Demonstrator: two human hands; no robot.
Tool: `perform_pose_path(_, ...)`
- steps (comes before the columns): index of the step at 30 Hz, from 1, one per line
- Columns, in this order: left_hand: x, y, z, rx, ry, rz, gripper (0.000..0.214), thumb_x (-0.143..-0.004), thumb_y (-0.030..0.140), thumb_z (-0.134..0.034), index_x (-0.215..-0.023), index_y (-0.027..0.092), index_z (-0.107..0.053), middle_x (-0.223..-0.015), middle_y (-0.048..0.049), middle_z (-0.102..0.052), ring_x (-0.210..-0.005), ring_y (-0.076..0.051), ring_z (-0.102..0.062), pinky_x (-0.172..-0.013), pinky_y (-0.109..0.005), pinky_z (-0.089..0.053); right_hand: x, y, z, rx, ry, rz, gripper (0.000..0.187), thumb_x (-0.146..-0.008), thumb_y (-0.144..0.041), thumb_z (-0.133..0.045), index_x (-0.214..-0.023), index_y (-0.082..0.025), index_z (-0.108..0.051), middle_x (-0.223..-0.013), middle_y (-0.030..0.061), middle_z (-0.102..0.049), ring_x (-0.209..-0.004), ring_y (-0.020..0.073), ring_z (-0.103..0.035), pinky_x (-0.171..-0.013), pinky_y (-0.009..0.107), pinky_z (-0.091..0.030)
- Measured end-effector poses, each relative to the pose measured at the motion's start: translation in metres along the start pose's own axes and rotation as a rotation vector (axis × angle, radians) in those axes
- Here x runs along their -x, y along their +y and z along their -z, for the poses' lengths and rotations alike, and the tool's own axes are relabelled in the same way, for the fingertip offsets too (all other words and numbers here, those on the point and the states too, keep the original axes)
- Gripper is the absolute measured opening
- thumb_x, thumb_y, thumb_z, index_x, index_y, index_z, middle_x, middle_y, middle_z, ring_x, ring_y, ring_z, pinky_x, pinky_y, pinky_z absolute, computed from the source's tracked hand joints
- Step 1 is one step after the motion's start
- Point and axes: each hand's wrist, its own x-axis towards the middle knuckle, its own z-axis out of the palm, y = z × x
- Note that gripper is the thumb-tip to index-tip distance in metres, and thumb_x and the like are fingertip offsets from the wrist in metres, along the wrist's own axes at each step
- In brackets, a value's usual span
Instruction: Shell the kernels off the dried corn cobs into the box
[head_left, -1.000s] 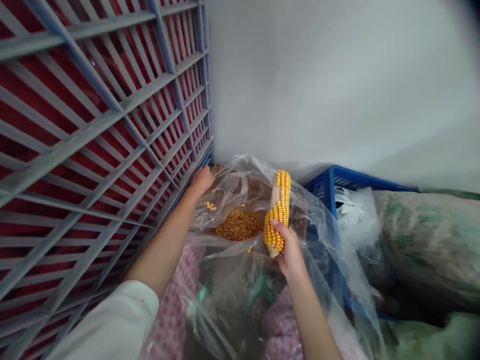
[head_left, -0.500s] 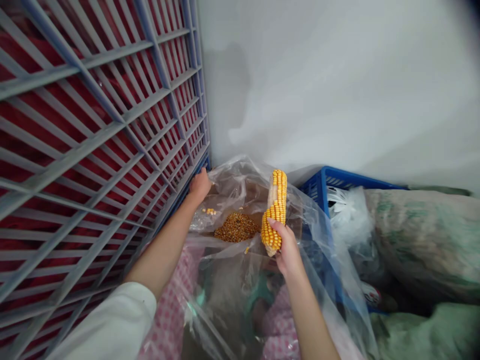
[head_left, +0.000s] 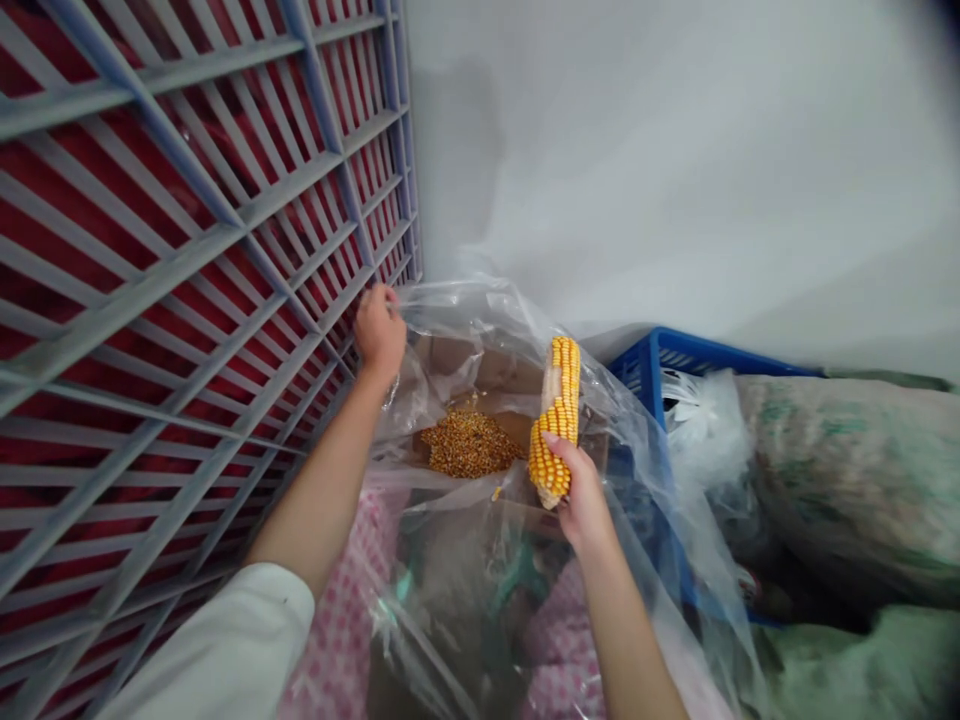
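My right hand (head_left: 579, 488) is closed around the lower end of a yellow corn cob (head_left: 556, 425), held upright. A strip near its top left is bare of kernels. Up at the left, my left hand (head_left: 380, 330) grips the edge of a clear plastic bag (head_left: 487, 300), its fingers curled close to the grey crate. Inside the bag lies a heap of loose corn kernels (head_left: 472, 445), with one or two stray kernels (head_left: 496, 493) nearer me. The bag spreads over my lap, where pink checked cloth (head_left: 360, 590) shows.
A tall grey slatted crate (head_left: 247, 225) with red material behind it rises along the left. On the right stands a blue crate (head_left: 655, 352) beside a white plastic bag (head_left: 701, 430) and a large woven sack (head_left: 862, 470). A pale wall (head_left: 660, 170) closes off the back.
My left hand has risen and moved slightly left, lifting the bag's edge. The stray kernels on the bag's left side have slid away toward the heap. The cob has barely shifted.
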Motion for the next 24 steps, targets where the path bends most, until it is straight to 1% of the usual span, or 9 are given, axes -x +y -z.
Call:
perform_pose_path(2, -0.001, 0.0, 0.003, -0.004, 0.107, 0.022, 0.032, -0.076, 0.003, -0.033, -0.096, 0.019, -0.052, -0.097, -0.0086, -0.056, -0.098, -0.023, -0.053, -0.089, -0.036, -0.038, 0.0, 0.0, 0.0, 0.001, 0.001, 0.004, 0.038, -0.053, -0.037, -0.073, -0.082, -0.015, -0.063, -0.065, -0.0002, -0.065, -0.054, 0.013, -0.057, -0.049, 0.023, -0.041)
perform_pose_path(8, 0.01, 0.013, 0.003, -0.152, 0.005, -0.096, 0.028, -0.078, 0.01, -0.039, -0.099, 0.019, -0.057, -0.109, -0.0136, -0.049, -0.108, -0.031, -0.045, -0.087, -0.043, -0.039, 0.002, -0.003, 0.0, -0.015, 0.006, 0.008, 0.041, -0.052, -0.038, -0.073, -0.084, -0.015, -0.063, -0.069, -0.0004, -0.066, -0.056, 0.0119, -0.058, -0.051, 0.022, -0.042)
perform_pose_path(10, 0.013, 0.017, 0.001, -0.184, -0.018, -0.14, 0.034, -0.076, 0.015, -0.049, -0.11, 0.02, -0.053, -0.12, -0.0145, -0.044, -0.114, -0.034, -0.04, -0.09, -0.046, -0.037, 0.002, -0.003, 0.0, -0.017, 0.007, 0.005, 0.041, -0.051, -0.038, -0.074, -0.083, -0.014, -0.064, -0.07, -0.0002, -0.066, -0.057, 0.0118, -0.058, -0.051, 0.022, -0.042)
perform_pose_path(13, 0.01, 0.016, -0.003, -0.167, -0.236, -0.063, 0.063, -0.068, 0.023, -0.064, -0.126, 0.021, -0.04, -0.127, -0.017, -0.04, -0.109, -0.035, -0.046, -0.086, -0.046, -0.039, 0.002, -0.005, 0.0, -0.026, 0.017, 0.004, 0.041, -0.052, -0.037, -0.073, -0.084, -0.014, -0.063, -0.07, -0.0001, -0.066, -0.058, 0.0123, -0.058, -0.052, 0.022, -0.043)
perform_pose_path(15, 0.006, 0.012, -0.007, -0.151, -0.4, 0.044, 0.054, -0.071, 0.023, -0.061, -0.122, 0.021, -0.043, -0.116, -0.0156, -0.051, -0.099, -0.031, -0.053, -0.082, -0.044, -0.042, 0.001, -0.005, 0.0, -0.036, 0.014, 0.003, 0.04, -0.053, -0.036, -0.072, -0.085, -0.015, -0.063, -0.07, -0.0004, -0.066, -0.058, 0.0121, -0.059, -0.053, 0.022, -0.043)
perform_pose_path(16, 0.004, 0.01, -0.008, -0.14, -0.4, 0.077, 0.043, -0.075, 0.021, -0.054, -0.117, 0.021, -0.047, -0.108, -0.0135, -0.055, -0.097, -0.029, -0.054, -0.082, -0.043, -0.042, 0.001, -0.006, 0.0, -0.039, 0.01, 0.002, 0.04, -0.053, -0.036, -0.072, -0.086, -0.015, -0.063, -0.071, -0.0005, -0.067, -0.058, 0.0118, -0.059, -0.053, 0.022, -0.044)
perform_pose_path(18, 0.0, 0.006, -0.008, -0.088, -0.216, 0.073, 0.033, -0.081, 0.014, -0.04, -0.111, 0.022, -0.051, -0.104, -0.0103, -0.057, -0.099, -0.027, -0.054, -0.085, -0.041, -0.04, 0.002, -0.007, 0.001, -0.042, 0.005, 0.001, 0.039, -0.053, -0.036, -0.072, -0.085, -0.015, -0.063, -0.072, -0.0005, -0.067, -0.058, 0.0114, -0.059, -0.054, 0.021, -0.044)
perform_pose_path(21, -0.003, 0.004, -0.002, -0.012, 0.078, 0.015, 0.039, -0.08, 0.008, -0.033, -0.111, 0.024, -0.051, -0.112, -0.0088, -0.053, -0.104, -0.025, -0.051, -0.087, -0.038, -0.039, 0.003, -0.008, 0.003, -0.056, 0.011, 0.01, 0.037, -0.054, -0.036, -0.072, -0.083, -0.015, -0.062, -0.073, 0.0005, -0.067, -0.059, 0.0123, -0.059, -0.054, 0.022, -0.044)
perform_pose_path(24, 0.0, 0.012, 0.007, -0.066, 0.062, -0.026, 0.039, -0.078, 0.014, -0.044, -0.116, 0.022, -0.05, -0.118, -0.0124, -0.047, -0.108, -0.03, -0.048, -0.087, -0.042, -0.039, 0.003, -0.01, 0.005, -0.075, 0.014, 0.022, 0.035, -0.054, -0.036, -0.072, -0.081, -0.015, -0.062, -0.074, 0.0014, -0.068, -0.063, 0.0135, -0.06, -0.055, 0.022, -0.045)
